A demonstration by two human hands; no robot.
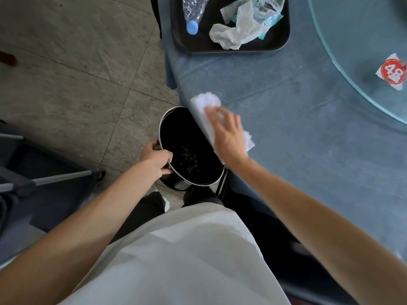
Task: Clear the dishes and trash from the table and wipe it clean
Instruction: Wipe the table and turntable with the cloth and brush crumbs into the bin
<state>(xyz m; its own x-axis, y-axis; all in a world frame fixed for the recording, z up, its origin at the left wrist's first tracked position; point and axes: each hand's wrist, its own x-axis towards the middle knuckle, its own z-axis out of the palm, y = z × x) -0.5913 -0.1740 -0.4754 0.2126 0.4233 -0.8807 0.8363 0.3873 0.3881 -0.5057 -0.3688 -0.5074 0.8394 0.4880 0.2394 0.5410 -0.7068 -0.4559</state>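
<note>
step: wiping the table edge, sweeping crumbs toward the bin — my read
right hand: fingers spread flat, pressing a white cloth onto the blue tablecloth right at the rim
left hand: gripping the bin's metal rim, holding it tilted just below the table edge, under the cloth
bin: dark inside, some brownish scraps showing at the bottom
tray: black, sitting on the table at the far edge; carrying a crushed bottle with blue cap, crumpled tissue, clear wrappers
turntable: glass, upper right, a red-and-white numbered tag lying on it
done: no dishes showing in view; loose trash looking gathered onto the tray, near table surface looking bare apart from the cloth
left: tray not carried off yet, tag on the glass — may or may not be trash, can't tell; wiping covering only this edge so far as I can judge, far side of the table out of view
progress: late-middle, I'm guessing — clearing mostly through, wiping underway
</note>
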